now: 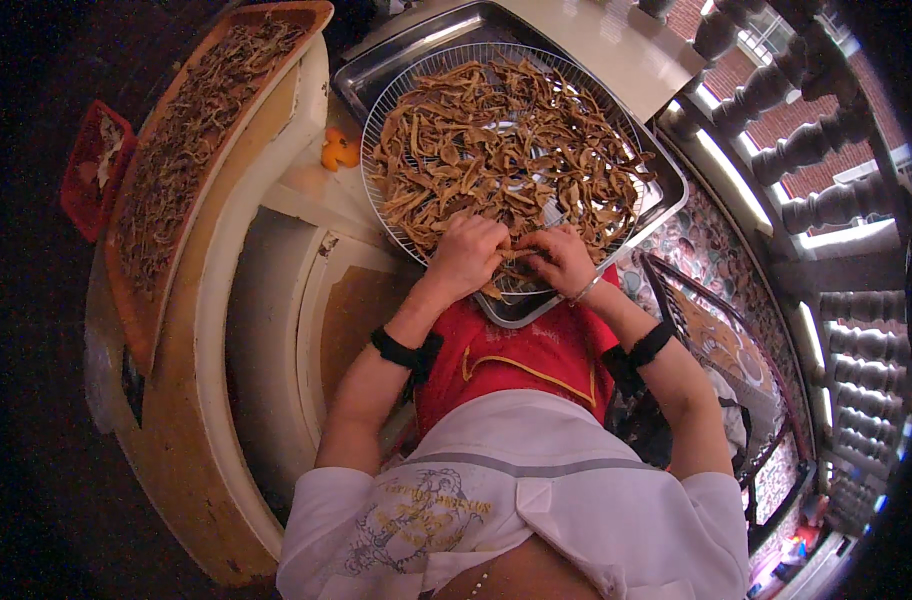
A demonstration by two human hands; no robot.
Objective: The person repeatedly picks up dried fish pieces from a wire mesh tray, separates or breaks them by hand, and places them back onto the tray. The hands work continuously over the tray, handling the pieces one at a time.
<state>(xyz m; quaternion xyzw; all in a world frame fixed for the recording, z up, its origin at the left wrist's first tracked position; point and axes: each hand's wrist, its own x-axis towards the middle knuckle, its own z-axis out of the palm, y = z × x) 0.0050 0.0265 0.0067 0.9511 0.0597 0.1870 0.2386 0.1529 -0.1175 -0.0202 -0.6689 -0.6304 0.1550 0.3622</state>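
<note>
A round wire rack in front of me is heaped with brown, wrinkled dried strips; their exact kind I cannot tell. It rests on a rectangular metal tray. At the rack's near edge, my left hand and my right hand come close together with bent fingers. Between them they pinch a pale brown dried strip. Parts of the fingertips are hidden behind the hands and among the strips.
To the left, a long orange tray of thin dried strips lies on a curved yellowish tabletop. Beyond it is a red basket. An orange object sits left of the rack. A balustrade runs along the right, near a patterned chair.
</note>
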